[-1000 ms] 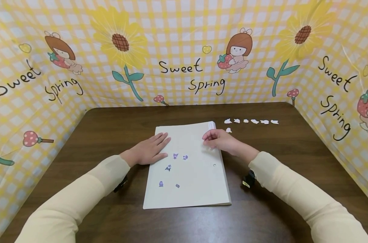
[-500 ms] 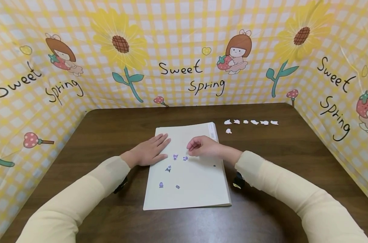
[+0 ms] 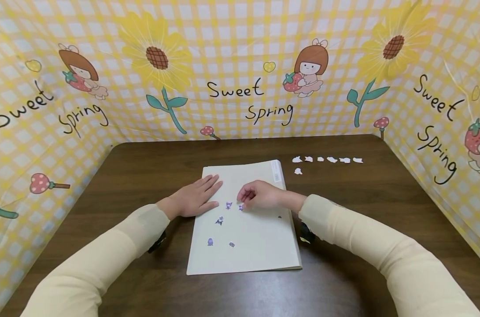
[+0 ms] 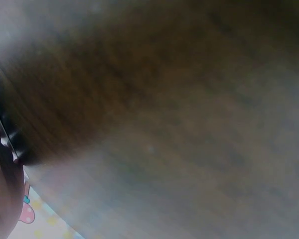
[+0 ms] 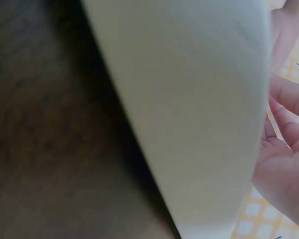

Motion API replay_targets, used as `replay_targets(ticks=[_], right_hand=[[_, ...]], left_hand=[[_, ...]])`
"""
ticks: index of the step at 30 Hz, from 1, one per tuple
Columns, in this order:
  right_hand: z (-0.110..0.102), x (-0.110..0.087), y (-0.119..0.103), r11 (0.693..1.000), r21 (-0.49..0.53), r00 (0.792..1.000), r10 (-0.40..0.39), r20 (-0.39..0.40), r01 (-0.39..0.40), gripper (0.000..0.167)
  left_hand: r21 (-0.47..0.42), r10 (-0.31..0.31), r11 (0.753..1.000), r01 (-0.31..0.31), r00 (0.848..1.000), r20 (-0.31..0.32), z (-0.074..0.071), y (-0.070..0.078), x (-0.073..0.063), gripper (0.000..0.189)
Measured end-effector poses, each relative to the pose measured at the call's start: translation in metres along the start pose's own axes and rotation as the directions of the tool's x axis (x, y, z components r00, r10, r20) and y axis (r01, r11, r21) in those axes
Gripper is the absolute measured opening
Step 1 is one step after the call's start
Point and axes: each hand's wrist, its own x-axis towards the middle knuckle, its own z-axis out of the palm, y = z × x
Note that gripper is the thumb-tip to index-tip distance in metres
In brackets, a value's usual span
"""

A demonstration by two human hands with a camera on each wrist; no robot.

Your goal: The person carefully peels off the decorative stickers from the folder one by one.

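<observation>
A pale notebook or folder (image 3: 256,246) lies on the table with several small purple cartoon stickers on it. My left hand (image 3: 194,196) rests flat on its left edge, fingers spread. Over the middle, my right hand (image 3: 260,194) has curled fingers, thumb and fingertips down at one sticker (image 3: 241,208), which they partly cover. I cannot tell whether they pinch it. Just left of those fingertips is another sticker (image 3: 228,205), with a darker sticker (image 3: 219,221) below. In the right wrist view, curled fingers (image 5: 289,124) show at the right edge, past a pale blurred surface.
Small white paper scraps (image 3: 332,160) lie in a row on the brown table (image 3: 343,185), with a single scrap (image 3: 298,171) in front. A purple sticker (image 3: 210,242) and a tiny grey piece (image 3: 232,244) sit lower on the notebook. Patterned cloth (image 3: 240,53) surrounds the table.
My right hand has moved left and slightly nearer, from the notebook's upper right edge to the sticker in the middle. The printed label at that corner is now uncovered. My left hand has stayed put.
</observation>
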Motion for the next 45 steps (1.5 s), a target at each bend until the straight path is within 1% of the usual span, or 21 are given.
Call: replay_targets(ticks=[3,6,10,14,20,28,45], right_hand=[[0.001,0.001,0.001,0.999,-0.047,1.0,-0.009,0.008,0.009,0.015],[0.003,0.002,0.001,0.996,-0.088,1.0,0.005,0.013,-0.004,0.013],[0.006,0.001,-0.001,0.992,-0.121,0.999,0.034,0.013,-0.033,0.014],[0.007,0.001,0.001,0.991,-0.13,1.0,0.032,-0.003,-0.032,0.013],[0.009,0.002,0.002,0.988,-0.153,1.0,0.005,-0.013,-0.007,0.01],[0.011,0.001,0.001,0.983,-0.182,1.0,0.012,-0.017,-0.015,0.009],[0.01,-0.001,-0.003,0.979,-0.201,1.0,-0.021,0.009,0.022,0.007]], left_hand=[[-0.004,0.006,1.0,-0.006,1.0,-0.005,-0.001,0.0,0.0,0.078],[-0.008,0.003,1.0,-0.003,1.0,-0.005,-0.003,0.001,-0.001,0.076],[-0.011,-0.012,1.0,0.012,1.0,0.011,-0.005,0.004,-0.002,0.074],[-0.012,-0.022,1.0,0.022,0.999,0.024,-0.007,0.006,-0.003,0.074],[-0.012,-0.013,1.0,0.013,1.0,0.01,-0.006,0.006,-0.003,0.074],[-0.012,-0.006,1.0,0.006,1.0,0.003,-0.003,0.003,-0.002,0.074],[-0.007,-0.007,1.0,0.007,1.0,0.002,-0.003,0.002,-0.001,0.075]])
